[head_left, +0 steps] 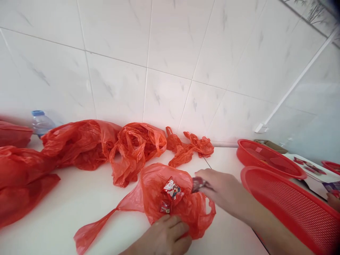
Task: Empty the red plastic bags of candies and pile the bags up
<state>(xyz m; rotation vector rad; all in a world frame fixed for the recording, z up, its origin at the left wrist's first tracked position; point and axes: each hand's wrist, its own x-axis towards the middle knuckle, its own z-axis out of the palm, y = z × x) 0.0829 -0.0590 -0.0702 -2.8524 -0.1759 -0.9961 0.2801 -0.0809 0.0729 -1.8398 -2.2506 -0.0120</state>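
An opened red plastic bag (155, 180) lies on the white table, with small wrapped packets (173, 188) inside it. At the bag's near edge my left hand (170, 235) is closed on the thin plastic. Over the right side of the bag, my right hand (219, 186) grips a small dark red packet (200, 185), blurred by motion. The packet's print cannot be read. One handle loop of the bag lies just below my right hand; the other end trails to the left, twisted.
Several crumpled red bags (82, 143) line the wall to the left, near a clear bottle (42, 122) with a blue cap. On the right stand two red mesh baskets (292, 205). Beyond them is a white printed box (313, 170). Another person's hand (333, 200) shows at the right edge.
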